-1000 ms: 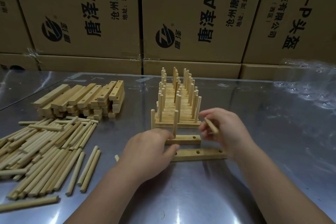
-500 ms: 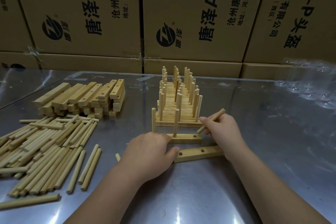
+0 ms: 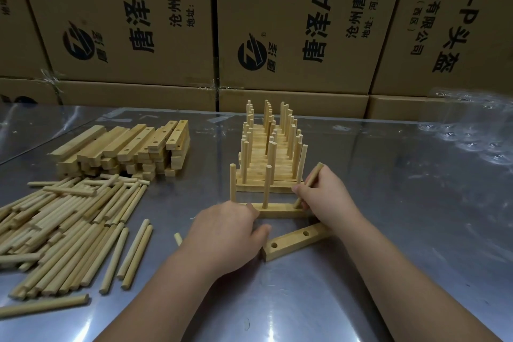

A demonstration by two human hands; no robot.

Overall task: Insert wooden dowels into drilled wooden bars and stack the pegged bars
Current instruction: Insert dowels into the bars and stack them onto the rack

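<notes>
Boxes [image 3: 125, 22] behind the surface [image 3: 388, 230] read "唐泽", "AH", "沧州唐泽通信", "头盔", each with a round black logo [image 3: 251, 53]. Right hand [image 3: 327, 200], grip clamped on a tilted dowel [image 3: 315, 176], had its lower end at the right end of the bar [image 3: 280, 209]. Two pegs [image 3: 268, 186] stood upright in the bar. Left hand [image 3: 224, 233] gripped the bar's left end. Spare bar [image 3: 299, 239] lay just in front, pegged stack [image 3: 266, 164] just behind. Loose dowels [image 3: 69, 219] and bar pile [image 3: 125, 147] lay to the left.
</notes>
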